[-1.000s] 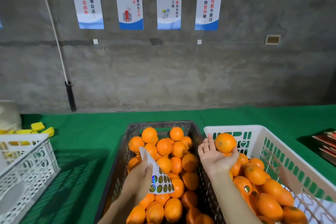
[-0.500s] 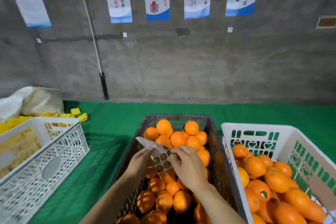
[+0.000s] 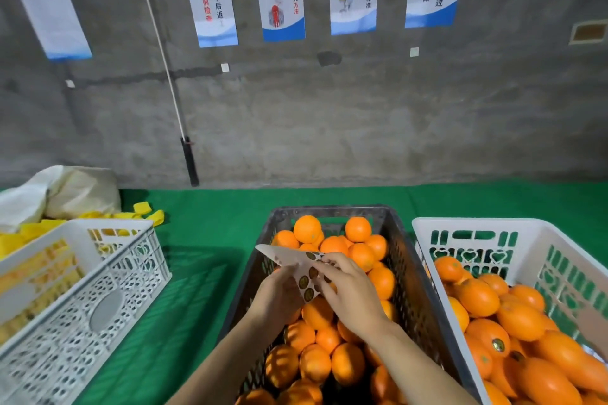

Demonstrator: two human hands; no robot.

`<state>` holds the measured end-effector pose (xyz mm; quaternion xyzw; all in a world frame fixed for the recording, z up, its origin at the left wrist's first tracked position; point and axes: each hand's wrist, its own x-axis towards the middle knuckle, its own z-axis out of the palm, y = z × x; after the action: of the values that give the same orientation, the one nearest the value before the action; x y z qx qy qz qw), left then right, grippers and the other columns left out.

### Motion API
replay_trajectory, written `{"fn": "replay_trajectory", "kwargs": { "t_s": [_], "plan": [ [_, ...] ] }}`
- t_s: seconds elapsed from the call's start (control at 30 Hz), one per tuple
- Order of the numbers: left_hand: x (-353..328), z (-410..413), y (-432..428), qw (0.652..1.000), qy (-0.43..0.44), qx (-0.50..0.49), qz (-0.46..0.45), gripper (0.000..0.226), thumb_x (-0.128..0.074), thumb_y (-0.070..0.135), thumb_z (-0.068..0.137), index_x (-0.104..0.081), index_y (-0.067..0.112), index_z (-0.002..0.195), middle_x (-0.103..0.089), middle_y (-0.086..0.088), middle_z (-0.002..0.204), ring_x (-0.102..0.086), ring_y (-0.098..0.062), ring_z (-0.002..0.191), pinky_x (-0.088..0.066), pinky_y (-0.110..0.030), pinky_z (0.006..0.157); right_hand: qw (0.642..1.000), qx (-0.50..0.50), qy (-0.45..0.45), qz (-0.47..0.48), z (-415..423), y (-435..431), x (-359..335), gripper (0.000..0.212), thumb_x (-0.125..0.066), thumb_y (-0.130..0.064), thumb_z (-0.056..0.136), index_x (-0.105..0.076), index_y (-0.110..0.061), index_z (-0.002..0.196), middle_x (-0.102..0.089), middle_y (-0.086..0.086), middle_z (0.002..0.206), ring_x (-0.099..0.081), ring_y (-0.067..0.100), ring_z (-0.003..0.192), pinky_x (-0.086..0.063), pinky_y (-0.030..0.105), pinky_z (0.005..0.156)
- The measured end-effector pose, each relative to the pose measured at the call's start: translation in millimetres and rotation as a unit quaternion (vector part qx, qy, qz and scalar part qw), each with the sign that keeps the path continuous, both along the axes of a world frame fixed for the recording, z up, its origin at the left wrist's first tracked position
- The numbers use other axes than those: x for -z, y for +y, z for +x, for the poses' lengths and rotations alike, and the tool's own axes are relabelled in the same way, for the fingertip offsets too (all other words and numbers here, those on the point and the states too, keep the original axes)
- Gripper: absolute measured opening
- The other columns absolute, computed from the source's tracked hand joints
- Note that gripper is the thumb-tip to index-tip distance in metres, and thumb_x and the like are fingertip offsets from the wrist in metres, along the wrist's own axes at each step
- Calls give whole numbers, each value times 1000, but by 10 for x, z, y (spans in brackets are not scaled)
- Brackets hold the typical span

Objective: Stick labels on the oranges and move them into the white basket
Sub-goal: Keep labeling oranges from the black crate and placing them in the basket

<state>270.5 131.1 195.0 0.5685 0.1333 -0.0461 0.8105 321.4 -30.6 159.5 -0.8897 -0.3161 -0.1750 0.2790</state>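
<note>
Green tabletop [image 3: 204, 227]: left hand [image 3: 279, 293] grips label sheet [image 3: 296, 265] over dark crate [image 3: 404, 260]; right hand [image 3: 348, 293] pinches 1 label for peeling.

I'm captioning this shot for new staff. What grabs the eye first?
The dark crate heaped with oranges at centre, where the left hand holds a sticker sheet and the right hand picks at it. To its right, the white basket holds labelled oranges.

Green table [image 3: 210, 233]: dark crate [image 3: 408, 273], two white baskets [image 3: 467, 223] [image 3: 108, 276], yellow scraps [image 3: 148, 215], sack [image 3: 75, 191].
</note>
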Motion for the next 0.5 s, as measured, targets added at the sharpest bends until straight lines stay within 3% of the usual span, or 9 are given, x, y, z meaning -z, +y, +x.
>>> {"fn": "replay_trajectory", "kwargs": {
  "t_s": [0.13, 0.23, 0.33, 0.4, 0.5],
  "plan": [
    [160, 72, -16, 996, 37, -18, 85, 52, -64, 31, 95, -54, 2, 136, -71, -11, 109, -68, -25, 97, -51, -31, 69, 1000, 8, 8, 11, -49, -55, -38, 33, -55, -37, 102, -61, -31, 134, -50, -12, 133, -52, 11, 116, -47, 27, 89],
    [238, 166, 12, 992, 41, -35, 114, 46, -70, 33, 90, -63, 1, 123, -71, -9, 93, -65, -25, 90, -53, -37, 75, 1000, 10, 9, 15, -47, -65, -57, 31, -57, -36, 101, -64, -26, 130, -56, -11, 125, -54, 13, 112, -48, 28, 88],
    [261, 162, 36, 992, 41, -45, 114, 37, -72, 35, 88, -64, 11, 115, -69, -18, 112, -66, -32, 105, -55, -44, 88, 1000, 11, 13, 13, -67, -31, -64, 30, -55, -35, 102, -64, -25, 129, -61, -9, 124, -55, 12, 115, -49, 31, 90],
    [275, 141, 49, 991, 34, -55, 116, 31, -72, 34, 88, -61, 17, 112, -71, -14, 109, -68, -29, 103, -56, -41, 83, 1000, 11, 14, 16, -101, 0, -59, 28, -55, -37, 102, -65, -27, 126, -62, -11, 122, -57, 11, 112, -50, 29, 86],
    [263, 116, 45, 989, 35, -64, 131, 19, -72, 32, 88, -70, 17, 99, -76, -8, 98, -70, -24, 95, -53, -34, 73, 1000, 16, 13, 14, -118, 26, -57, 26, -56, -41, 100, -65, -30, 122, -62, -13, 118, -59, 9, 104, -48, 23, 76]
  ]
}}
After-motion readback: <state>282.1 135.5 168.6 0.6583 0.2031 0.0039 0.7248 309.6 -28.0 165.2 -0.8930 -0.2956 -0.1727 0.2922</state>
